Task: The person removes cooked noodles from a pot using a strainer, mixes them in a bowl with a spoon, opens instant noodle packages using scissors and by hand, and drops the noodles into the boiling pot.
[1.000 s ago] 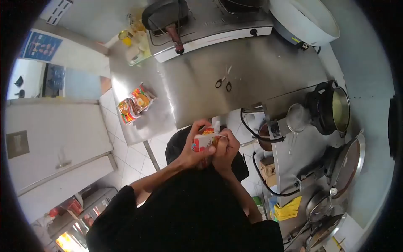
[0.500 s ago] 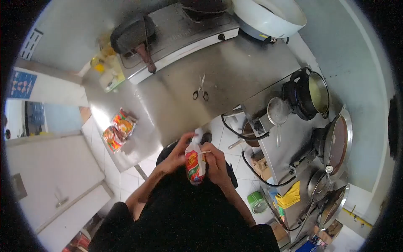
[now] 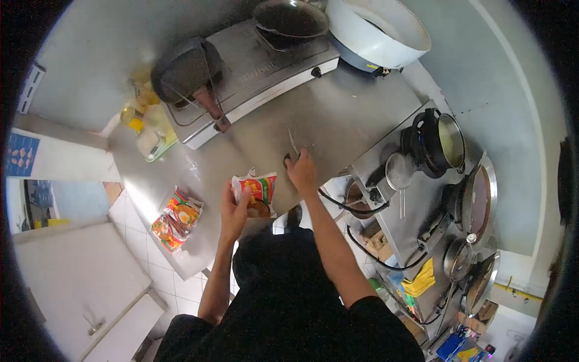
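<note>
My left hand (image 3: 236,208) grips a red and white noodle packet (image 3: 260,192) by its left side, at the front edge of the steel counter. To the right, my right hand (image 3: 303,172) is closed on the black handles of the scissors (image 3: 293,145), whose blades point away from me toward the stove. Two more noodle packets (image 3: 177,218) lie together on the counter at the left.
Behind the counter (image 3: 259,136) stands a gas stove (image 3: 265,78) with a pan (image 3: 187,67) and a wok (image 3: 291,18). A white basin (image 3: 380,33), a black pot (image 3: 425,145) and a strainer (image 3: 399,171) are on the right.
My right hand has left the packet and moved forward onto the scissors. My left hand has carried the packet forward to the counter edge. The camera view has shifted.
</note>
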The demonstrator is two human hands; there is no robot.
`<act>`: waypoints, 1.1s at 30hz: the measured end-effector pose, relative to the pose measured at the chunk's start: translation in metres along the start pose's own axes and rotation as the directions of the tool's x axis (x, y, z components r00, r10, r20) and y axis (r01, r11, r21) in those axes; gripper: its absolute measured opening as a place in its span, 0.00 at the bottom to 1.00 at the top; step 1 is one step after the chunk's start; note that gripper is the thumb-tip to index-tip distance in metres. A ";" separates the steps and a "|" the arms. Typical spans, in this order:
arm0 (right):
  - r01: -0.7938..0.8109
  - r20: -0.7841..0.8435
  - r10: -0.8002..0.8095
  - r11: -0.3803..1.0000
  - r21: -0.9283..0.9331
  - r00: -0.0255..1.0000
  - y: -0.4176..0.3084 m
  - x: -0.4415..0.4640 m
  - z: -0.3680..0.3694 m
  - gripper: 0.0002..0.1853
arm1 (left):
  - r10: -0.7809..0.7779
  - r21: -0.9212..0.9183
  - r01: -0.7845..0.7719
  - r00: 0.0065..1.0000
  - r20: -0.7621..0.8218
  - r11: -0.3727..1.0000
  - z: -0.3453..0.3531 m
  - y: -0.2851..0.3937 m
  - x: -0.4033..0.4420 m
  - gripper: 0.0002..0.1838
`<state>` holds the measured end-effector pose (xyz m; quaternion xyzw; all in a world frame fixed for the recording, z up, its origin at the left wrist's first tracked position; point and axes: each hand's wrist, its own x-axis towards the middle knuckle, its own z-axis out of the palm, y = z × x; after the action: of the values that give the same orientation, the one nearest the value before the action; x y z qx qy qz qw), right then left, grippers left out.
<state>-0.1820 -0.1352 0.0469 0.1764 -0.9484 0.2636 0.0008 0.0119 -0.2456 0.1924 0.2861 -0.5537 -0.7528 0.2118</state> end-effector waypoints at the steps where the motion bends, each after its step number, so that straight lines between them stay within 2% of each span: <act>1: -0.054 0.022 0.055 0.997 -0.053 0.998 -0.007 -0.004 0.003 0.23 | 0.002 -0.031 -0.003 1.000 -0.022 1.000 -0.003 0.000 0.006 0.14; 4: -0.171 0.085 0.185 0.975 -0.142 0.979 -0.009 -0.021 0.014 0.24 | 0.114 0.067 -0.111 0.993 -0.043 0.992 -0.016 -0.024 0.031 0.14; 5: -0.193 0.105 0.211 0.968 -0.162 0.972 -0.003 -0.023 0.017 0.25 | 0.036 0.115 -0.028 0.997 -0.067 0.993 -0.017 -0.031 0.040 0.14; 7: -0.338 0.156 0.333 0.941 0.004 0.930 -0.003 -0.029 -0.002 0.22 | -0.122 0.209 0.146 0.985 -0.126 0.967 -0.022 -0.046 0.054 0.13; 8: -0.404 0.187 0.383 0.910 0.091 0.904 -0.002 -0.028 -0.011 0.21 | -0.068 0.257 0.099 0.989 -0.128 0.961 -0.028 -0.072 0.066 0.13; 9: -0.570 0.406 0.414 0.700 0.430 0.815 0.017 -0.033 -0.009 0.19 | -0.019 0.306 0.059 0.991 -0.130 0.950 -0.035 -0.108 0.076 0.12; 10: -0.699 0.611 0.339 0.339 0.630 0.715 0.048 -0.044 0.000 0.18 | 0.023 0.356 0.026 0.991 -0.132 0.934 -0.042 -0.128 0.079 0.12; 11: -0.750 0.752 0.171 -0.090 0.655 0.636 0.063 -0.054 0.007 0.17 | 0.001 0.426 0.049 0.993 -0.115 0.903 -0.044 -0.127 0.080 0.11; 13: -0.770 0.842 0.073 -0.368 0.521 0.535 0.028 -0.074 -0.033 0.17 | -0.048 0.559 0.085 0.996 -0.081 0.825 -0.043 -0.118 0.082 0.10; 14: -0.760 0.874 0.011 -0.489 0.428 0.485 0.003 -0.082 -0.061 0.18 | -0.013 0.544 0.046 0.998 -0.064 0.838 -0.041 -0.114 0.084 0.10; 15: -0.807 0.878 0.092 -0.360 0.469 0.470 -0.019 -0.093 -0.077 0.18 | 0.017 0.529 0.014 0.998 -0.053 0.848 -0.038 -0.111 0.084 0.11; 17: -0.809 0.897 0.002 -0.432 0.399 0.441 -0.022 -0.119 -0.060 0.21 | 0.044 0.543 -0.023 0.999 -0.025 0.839 -0.040 -0.111 0.081 0.11; 20: -0.877 0.915 -0.189 -0.405 0.257 0.355 -0.064 -0.129 -0.077 0.23 | 0.052 0.615 -0.046 0.999 0.008 0.787 -0.041 -0.102 0.080 0.12; 23: -0.865 0.905 -0.149 -0.390 0.316 0.398 -0.078 -0.134 -0.066 0.24 | 0.104 0.669 -0.089 0.994 0.018 0.738 -0.026 -0.079 0.074 0.11; 24: -0.855 0.933 -0.060 -0.424 0.299 0.356 -0.083 -0.134 -0.062 0.25 | 0.123 0.694 -0.119 0.991 0.043 0.710 -0.026 -0.081 0.075 0.11; 27: -0.850 0.909 -0.139 -0.431 0.302 0.394 -0.085 -0.131 -0.060 0.27 | 0.142 0.698 -0.156 0.987 0.079 0.698 -0.026 -0.087 0.069 0.09; 28: -0.840 0.906 -0.143 -0.453 0.299 0.399 -0.087 -0.129 -0.060 0.27 | 0.148 0.687 -0.163 0.986 0.081 0.708 -0.025 -0.087 0.068 0.08; 31: -0.810 0.897 -0.149 -0.510 0.290 0.415 -0.094 -0.121 -0.060 0.28 | 0.246 0.733 -0.281 0.956 0.159 0.619 -0.025 -0.088 0.062 0.05; 33: -0.788 0.900 -0.132 -0.546 0.285 0.416 -0.097 -0.119 -0.064 0.29 | 0.243 0.713 -0.317 0.947 0.208 0.626 -0.028 -0.094 0.062 0.04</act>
<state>-0.0437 -0.1411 0.1394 -0.2785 -0.2276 0.7618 -0.5389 -0.0158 -0.2767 0.0849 0.2225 -0.8567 -0.4345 0.1667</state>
